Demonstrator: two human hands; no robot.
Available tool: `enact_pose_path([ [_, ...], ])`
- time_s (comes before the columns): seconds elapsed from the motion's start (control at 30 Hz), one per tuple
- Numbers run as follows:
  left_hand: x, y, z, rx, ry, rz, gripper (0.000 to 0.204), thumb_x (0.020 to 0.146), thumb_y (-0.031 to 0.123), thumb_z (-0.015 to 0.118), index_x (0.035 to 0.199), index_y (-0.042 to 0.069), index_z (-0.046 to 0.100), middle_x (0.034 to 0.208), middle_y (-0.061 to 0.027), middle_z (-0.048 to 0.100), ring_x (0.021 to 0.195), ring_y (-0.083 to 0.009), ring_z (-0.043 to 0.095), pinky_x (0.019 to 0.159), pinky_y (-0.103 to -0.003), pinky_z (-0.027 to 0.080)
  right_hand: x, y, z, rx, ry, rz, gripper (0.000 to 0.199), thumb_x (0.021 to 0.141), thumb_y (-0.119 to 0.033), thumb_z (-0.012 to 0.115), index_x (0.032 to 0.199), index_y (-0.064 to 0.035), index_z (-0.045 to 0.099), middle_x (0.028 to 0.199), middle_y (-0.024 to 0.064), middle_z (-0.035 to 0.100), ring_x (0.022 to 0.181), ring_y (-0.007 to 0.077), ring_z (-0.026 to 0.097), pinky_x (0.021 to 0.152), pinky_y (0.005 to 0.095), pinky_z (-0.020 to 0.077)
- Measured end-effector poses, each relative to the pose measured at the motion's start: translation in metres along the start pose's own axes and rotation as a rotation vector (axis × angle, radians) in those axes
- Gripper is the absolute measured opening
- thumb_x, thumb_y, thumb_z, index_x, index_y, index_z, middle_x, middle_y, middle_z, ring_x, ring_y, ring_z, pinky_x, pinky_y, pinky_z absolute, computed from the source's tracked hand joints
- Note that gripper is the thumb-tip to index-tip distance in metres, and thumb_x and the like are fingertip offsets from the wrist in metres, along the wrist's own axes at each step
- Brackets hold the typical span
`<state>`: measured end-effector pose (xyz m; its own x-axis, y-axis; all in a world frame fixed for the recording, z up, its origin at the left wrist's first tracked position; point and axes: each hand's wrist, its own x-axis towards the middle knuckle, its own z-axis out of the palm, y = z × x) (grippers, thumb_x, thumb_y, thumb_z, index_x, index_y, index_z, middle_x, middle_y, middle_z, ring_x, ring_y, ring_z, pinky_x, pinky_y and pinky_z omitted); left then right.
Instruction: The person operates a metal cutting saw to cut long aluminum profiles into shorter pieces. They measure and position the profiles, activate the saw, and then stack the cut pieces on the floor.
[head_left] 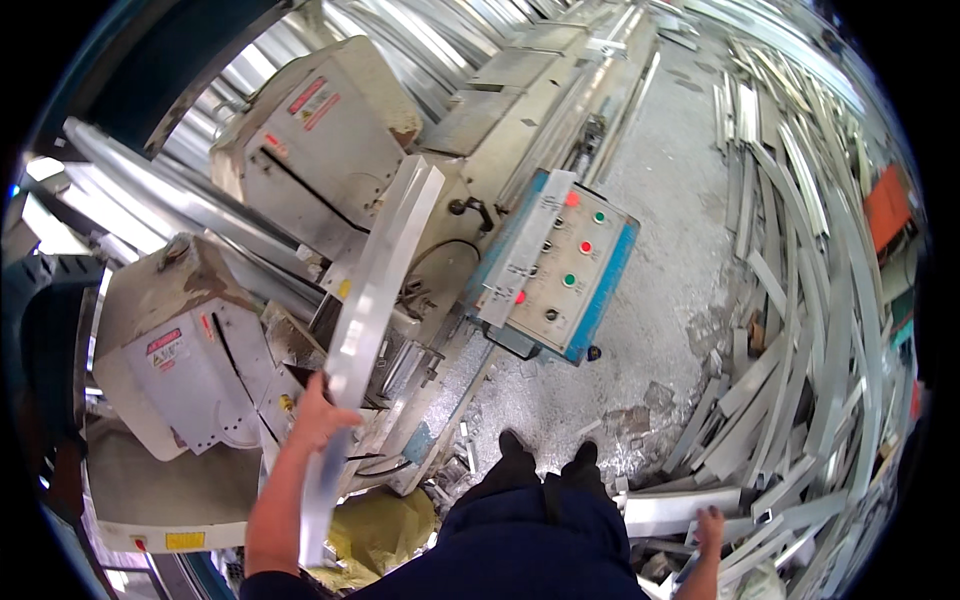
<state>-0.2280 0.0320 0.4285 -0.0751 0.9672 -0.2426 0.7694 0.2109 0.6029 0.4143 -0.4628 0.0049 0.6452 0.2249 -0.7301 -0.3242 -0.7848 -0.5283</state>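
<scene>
My left hand (322,414) is closed round a long silver metal profile (372,290), gripping it toward its lower end. The profile stands tilted, its far end up by the rear saw housing (320,150). Part of my grip is hidden behind the forearm and the metal. At the lower right, my right hand (709,529) is held away from my body with its fingers loosely apart. Nothing shows in it. Behind that hand lies a short, wide silver profile (680,512); whether they touch is unclear.
A second saw housing (170,350) stands at the left. A blue-edged control box (570,270) with coloured buttons has a flat metal strip (527,245) on it. Heaped metal offcuts (800,330) fill the right side. A yellow bag (375,535) lies below the machine.
</scene>
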Motion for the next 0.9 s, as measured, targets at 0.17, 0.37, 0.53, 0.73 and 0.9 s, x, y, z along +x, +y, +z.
enact_pose_path([
  [0.17,0.067,-0.035,-0.071,0.466,0.209,-0.030,0.091,0.055,0.021,0.080,0.136,0.004,0.042,0.122,-0.0215,0.057,0.111,-0.0389,0.055,0.096,-0.043,0.045,-0.074,-0.083,0.081,-0.035,-0.235,0.052,0.061,0.082,-0.018,0.069,0.137,-0.0087,0.046,0.107,0.0102,0.060,0.092,0.0245,0.061,0.069,0.0445,0.0533],
  [0.37,0.126,-0.140,-0.058,0.688,0.458,0.031,0.074,0.071,0.035,0.075,0.135,0.010,0.046,0.134,-0.0186,0.048,0.126,-0.0391,0.043,0.103,-0.054,0.036,-0.103,-0.112,0.122,-0.173,-0.296,0.116,0.059,0.080,-0.017,0.070,0.133,-0.0054,0.047,0.103,0.0128,0.061,0.082,0.0272,0.062,0.067,0.0478,0.0533],
  [0.53,0.152,-0.153,-0.024,0.731,0.550,0.117,0.069,0.077,0.029,0.074,0.134,0.008,0.043,0.138,-0.0179,0.040,0.130,-0.0386,0.037,0.101,-0.057,0.035,-0.089,-0.145,0.151,-0.167,-0.271,0.070,0.036,0.082,-0.018,0.066,0.116,-0.0123,0.053,0.084,0.0039,0.059,0.068,0.0204,0.060,0.056,0.0404,0.0520],
  [0.73,0.189,-0.160,-0.013,0.799,0.634,0.183,0.065,0.078,0.021,0.073,0.132,0.003,0.043,0.139,-0.0172,0.040,0.132,-0.0385,0.036,0.108,-0.051,0.033,-0.090,-0.206,0.209,-0.216,-0.419,-0.051,0.040,0.083,-0.016,0.063,0.121,-0.0120,0.052,0.081,0.0001,0.057,0.067,0.0136,0.056,0.057,0.0346,0.0501],
  [0.9,0.174,-0.141,-0.030,0.656,0.521,0.253,0.060,0.080,0.027,0.072,0.130,0.005,0.046,0.138,-0.0190,0.042,0.130,-0.0382,0.039,0.108,-0.052,0.033,-0.104,-0.240,0.229,-0.312,-0.478,-0.067,0.044,0.084,-0.020,0.065,0.125,-0.0126,0.052,0.091,0.0033,0.061,0.082,0.0167,0.059,0.066,0.0377,0.0503],
])
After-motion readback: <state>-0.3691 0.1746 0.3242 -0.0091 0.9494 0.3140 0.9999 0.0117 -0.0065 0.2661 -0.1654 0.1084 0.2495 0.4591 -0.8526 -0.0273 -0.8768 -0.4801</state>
